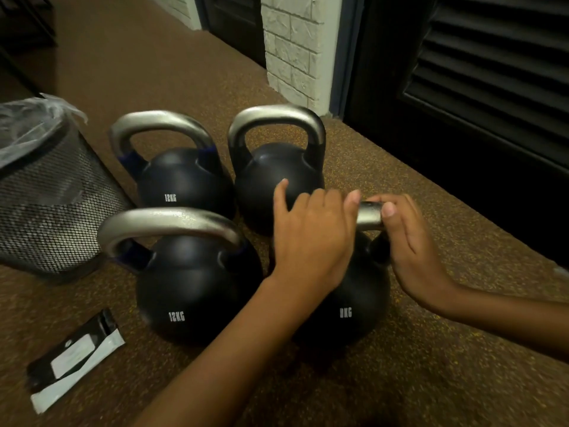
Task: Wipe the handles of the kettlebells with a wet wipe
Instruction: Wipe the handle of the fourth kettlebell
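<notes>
Handle [369, 215] of the 8KG kettlebell [348, 303]: we find left hand [311, 238] curled over it at 9 o'clock, right hand [412, 241] pinching it at 3 o'clock.

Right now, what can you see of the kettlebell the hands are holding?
The kettlebell is a round matte black ball marked 8KG in white, upright on the speckled floor. Its silver metal handle is mostly hidden: the left hand curls over it and the right hand pinches its right end. A 12KG bell stands close on its left.
</notes>
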The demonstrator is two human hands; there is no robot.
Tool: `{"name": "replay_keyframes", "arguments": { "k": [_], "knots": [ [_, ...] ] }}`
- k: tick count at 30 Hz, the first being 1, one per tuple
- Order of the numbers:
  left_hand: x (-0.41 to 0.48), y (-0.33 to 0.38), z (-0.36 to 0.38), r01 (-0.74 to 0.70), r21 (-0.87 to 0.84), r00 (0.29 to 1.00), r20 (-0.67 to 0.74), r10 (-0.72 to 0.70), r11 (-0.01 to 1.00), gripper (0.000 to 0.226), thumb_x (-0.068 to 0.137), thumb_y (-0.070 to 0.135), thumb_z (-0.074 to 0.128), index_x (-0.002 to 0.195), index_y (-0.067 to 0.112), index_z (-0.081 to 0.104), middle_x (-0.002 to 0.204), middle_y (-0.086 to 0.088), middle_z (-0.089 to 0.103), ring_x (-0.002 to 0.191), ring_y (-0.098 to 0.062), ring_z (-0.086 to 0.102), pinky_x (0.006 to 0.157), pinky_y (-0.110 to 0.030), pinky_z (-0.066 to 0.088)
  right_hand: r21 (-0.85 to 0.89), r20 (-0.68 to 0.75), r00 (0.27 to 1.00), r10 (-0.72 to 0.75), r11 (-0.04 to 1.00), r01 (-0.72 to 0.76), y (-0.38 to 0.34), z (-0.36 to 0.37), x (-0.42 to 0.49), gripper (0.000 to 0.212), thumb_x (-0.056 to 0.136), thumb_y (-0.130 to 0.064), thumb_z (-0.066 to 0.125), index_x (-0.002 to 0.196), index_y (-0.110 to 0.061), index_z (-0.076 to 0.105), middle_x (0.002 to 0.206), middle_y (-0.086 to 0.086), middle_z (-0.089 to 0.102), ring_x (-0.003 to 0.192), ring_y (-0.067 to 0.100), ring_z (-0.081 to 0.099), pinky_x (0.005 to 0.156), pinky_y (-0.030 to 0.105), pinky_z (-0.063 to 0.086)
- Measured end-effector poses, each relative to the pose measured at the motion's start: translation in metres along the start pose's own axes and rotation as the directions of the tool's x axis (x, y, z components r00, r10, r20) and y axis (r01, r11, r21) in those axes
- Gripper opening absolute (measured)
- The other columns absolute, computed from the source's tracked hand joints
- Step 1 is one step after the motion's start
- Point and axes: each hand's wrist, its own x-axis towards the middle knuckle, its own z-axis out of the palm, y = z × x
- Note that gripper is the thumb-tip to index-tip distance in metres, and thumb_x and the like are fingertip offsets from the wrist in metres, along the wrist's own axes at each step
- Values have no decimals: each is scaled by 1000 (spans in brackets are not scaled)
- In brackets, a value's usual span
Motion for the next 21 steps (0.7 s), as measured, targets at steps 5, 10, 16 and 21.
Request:
{"name": "replay_keyframes", "arguments": {
  "k": [5,10,16,21],
  "knots": [
    [13,13,-16,75,-247,974,224,-19,966,54,99,41,9,112,23,58,110,5,64,113,-13,53,113,-51,-1,-23,12,1000,13,1000,-13,-10,-3,1,36,95,-43,24,107,-24,53,97,-17,50,97,7,47,83,25,38],
    [22,-9,-30,260,-624,962,99,-255,737,41,102,31,24,125,21,56,122,6,61,112,6,42,116,-37,19,-143,17,993,-115,983,116,-42,-3,25,31,98,-34,27,108,-22,53,102,-9,49,99,7,42,85,24,33],
    [7,-29,-13,510,-533,859,268,-437,675,50,100,40,27,97,12,68,102,-13,68,104,-27,60,88,-34,45,-507,402,887,-227,752,422,-76,15,36,52,96,-42,12,108,-19,57,100,-1,55,98,19,47,93,31,23],
    [6,-32,-9,553,-435,833,313,-456,711,57,99,43,23,87,10,69,97,-18,68,101,-36,58,92,-45,43,-618,497,838,-225,586,524,-65,16,29,54,98,-41,11,103,-19,60,89,0,60,89,22,54,105,37,20]
  ]
}}
